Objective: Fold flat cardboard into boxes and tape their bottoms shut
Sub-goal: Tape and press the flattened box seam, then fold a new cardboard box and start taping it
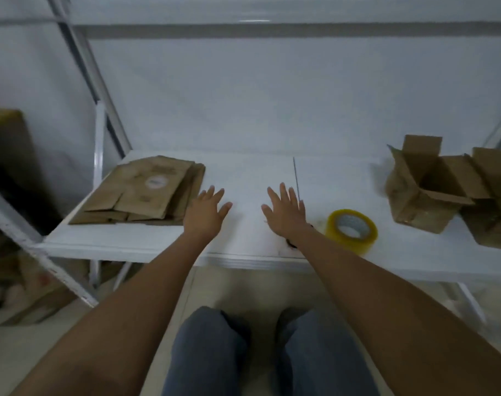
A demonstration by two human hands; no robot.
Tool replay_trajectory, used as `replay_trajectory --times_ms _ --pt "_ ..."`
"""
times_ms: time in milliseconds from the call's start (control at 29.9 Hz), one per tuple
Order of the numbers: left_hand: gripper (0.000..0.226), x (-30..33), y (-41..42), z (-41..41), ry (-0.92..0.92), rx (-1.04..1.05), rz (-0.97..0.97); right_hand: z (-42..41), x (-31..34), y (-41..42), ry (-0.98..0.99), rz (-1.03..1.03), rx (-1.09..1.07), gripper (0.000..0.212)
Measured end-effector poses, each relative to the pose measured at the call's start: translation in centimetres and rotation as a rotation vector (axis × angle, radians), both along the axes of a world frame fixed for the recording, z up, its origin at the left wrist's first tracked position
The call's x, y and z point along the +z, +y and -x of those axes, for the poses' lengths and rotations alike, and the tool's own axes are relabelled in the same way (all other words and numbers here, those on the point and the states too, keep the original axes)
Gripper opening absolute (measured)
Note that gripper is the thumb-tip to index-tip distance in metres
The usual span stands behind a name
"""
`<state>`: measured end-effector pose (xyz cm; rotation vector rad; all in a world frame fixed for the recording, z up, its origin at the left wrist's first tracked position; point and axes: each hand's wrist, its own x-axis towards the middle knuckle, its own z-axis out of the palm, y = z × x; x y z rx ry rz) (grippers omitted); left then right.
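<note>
Both hands, left hand (206, 208) and right hand (286, 210), are held spread and empty over a white table (243, 170). Flat cardboard (146, 190) is stacked at the left; a tape roll (351, 227) and folded boxes (432, 190) are seen at the right.

We see through a single wide-angle camera worn on the head, aimed forward and steeply down. It faces the white bench (146, 241), whose near edge crosses mid-frame, with the wall behind. Both forearms enter from the bottom corners; the left hand (205, 212) and right hand (285, 214) lie close, near centre. Straight lines bow toward the frame's margins.
</note>
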<state>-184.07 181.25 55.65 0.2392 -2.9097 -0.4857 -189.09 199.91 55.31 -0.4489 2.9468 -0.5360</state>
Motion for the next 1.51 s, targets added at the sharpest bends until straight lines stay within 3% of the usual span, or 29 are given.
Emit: replay_trajectory --times_ms 401,535,769,903,970,1137,1204,1305,1505 --pt "0.051 -3.4 -12.8 3.2 -0.067 0.319 0.15 4.7 -4.3 -11.7 0.038 -0.083 0.201 0.054" --pt "0.05 -6.9 -13.2 3.2 -0.235 0.269 0.034 4.7 -6.5 -12.2 -0.027 -0.11 0.213 0.055" --pt "0.053 -9.1 -13.2 1.3 -0.21 0.162 -0.022 4.4 -8.1 -12.3 -0.093 -0.035 0.22 0.057" --pt "0.051 -9.7 -10.9 -2.8 -0.257 -0.167 0.135 2.9 -7.5 -13.1 -0.084 0.059 0.187 0.059" --pt "0.049 -9.7 -10.5 -4.6 -0.24 -0.272 0.101 2.1 -7.1 -13.1 0.001 0.077 0.183 0.059" --pt "0.045 -7.7 -10.0 -8.2 -0.15 -0.204 -0.178 1.5 -6.6 -11.0 0.0 -0.007 0.079 0.063" --pt "0.043 -7.2 -9.9 -8.9 -0.133 -0.164 -0.15 1.3 -7.0 -10.3 -0.086 0.034 0.037 0.065" --pt "0.047 -6.8 -9.6 -9.5 -0.161 -0.116 -0.084 0.6 -7.5 -10.3 -0.249 0.273 0.046 0.068" --pt "0.047 -7.9 -9.4 -9.5 -0.221 -0.011 -0.068 0.2 -7.8 -11.9 -0.241 0.377 0.032 0.068"
